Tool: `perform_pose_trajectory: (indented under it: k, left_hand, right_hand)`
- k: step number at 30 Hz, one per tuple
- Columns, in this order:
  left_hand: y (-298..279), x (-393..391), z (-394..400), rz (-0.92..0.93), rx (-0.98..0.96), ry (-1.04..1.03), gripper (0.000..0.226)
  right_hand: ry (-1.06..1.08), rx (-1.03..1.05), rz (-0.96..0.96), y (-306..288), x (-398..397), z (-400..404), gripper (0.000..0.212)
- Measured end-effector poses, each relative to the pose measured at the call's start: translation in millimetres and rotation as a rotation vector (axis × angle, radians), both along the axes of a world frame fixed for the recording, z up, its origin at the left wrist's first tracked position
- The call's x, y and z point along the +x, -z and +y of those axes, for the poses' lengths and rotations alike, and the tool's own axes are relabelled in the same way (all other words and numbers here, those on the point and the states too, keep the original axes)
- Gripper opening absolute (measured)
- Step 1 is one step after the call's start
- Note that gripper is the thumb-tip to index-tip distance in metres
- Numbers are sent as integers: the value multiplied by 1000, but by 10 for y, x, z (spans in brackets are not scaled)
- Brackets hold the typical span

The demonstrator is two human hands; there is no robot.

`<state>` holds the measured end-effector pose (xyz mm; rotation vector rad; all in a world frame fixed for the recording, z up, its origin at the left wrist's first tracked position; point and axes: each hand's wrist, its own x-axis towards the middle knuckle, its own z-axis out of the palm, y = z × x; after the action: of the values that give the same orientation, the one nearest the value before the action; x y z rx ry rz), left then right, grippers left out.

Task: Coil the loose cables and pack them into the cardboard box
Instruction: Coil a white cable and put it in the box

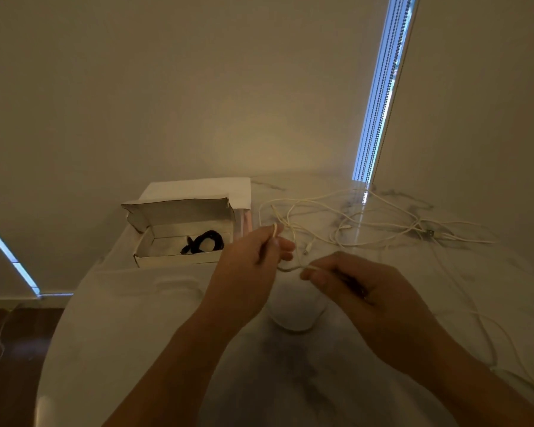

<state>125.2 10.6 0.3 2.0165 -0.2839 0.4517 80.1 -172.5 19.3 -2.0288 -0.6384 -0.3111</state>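
An open cardboard box (pixel 167 258) sits at the table's far left, lid tipped back. A coiled black cable (pixel 204 241) lies inside it. My left hand (pixel 247 263) is raised above the table and pinches a white cable (pixel 293 232) near a small loop. My right hand (pixel 361 288) pinches the same white cable a short way along, close to its end. A tangle of loose white cables (pixel 392 223) spreads over the table's far right, trailing toward the right edge.
The marble table (pixel 136 334) is rounded at its left edge, with dark floor beyond. A white rounded object (pixel 296 312) stands under my hands. A flat white sheet (pixel 216 188) lies behind the box. Walls and a window blind stand close behind.
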Motion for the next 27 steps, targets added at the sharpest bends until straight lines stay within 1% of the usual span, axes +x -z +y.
perform_pose_trajectory:
  k: [3,6,10,13,16,19,22,24,25,27]
  left_hand:
    - [11,-87,-99,18,112,73,29]
    - [58,-88,-175,93,118,170,25]
    - [37,-122,-239,183,-106,352,28]
    - [-1,-159,-261,204,-214,366,29]
    - [-16,-125,-273,255,-354,477,38]
    - [-43,-138,-263,319,-487,487,40]
    - [-72,-163,-237,369,-710,539,36]
    - [-120,-149,-222,407,-877,607,29]
    - [-134,-143,-212,421,-942,620,30]
    - [-140,-124,-184,435,-1049,605,40]
  right_hand:
    - [75,68,-21,-18,34,-43,15]
    - [169,33,-91,-4,89,-88,15]
    - [244,125,-88,10,153,-151,13]
    - [281,180,-77,22,182,-179,12]
    - [301,221,-61,44,213,-187,12]
    - [309,247,-38,75,254,-181,11]
    - [290,270,-7,107,273,-146,13]
    - [262,262,9,124,268,-101,19]
    - [254,246,18,138,272,-80,23]
    - [259,201,38,189,283,-63,27]
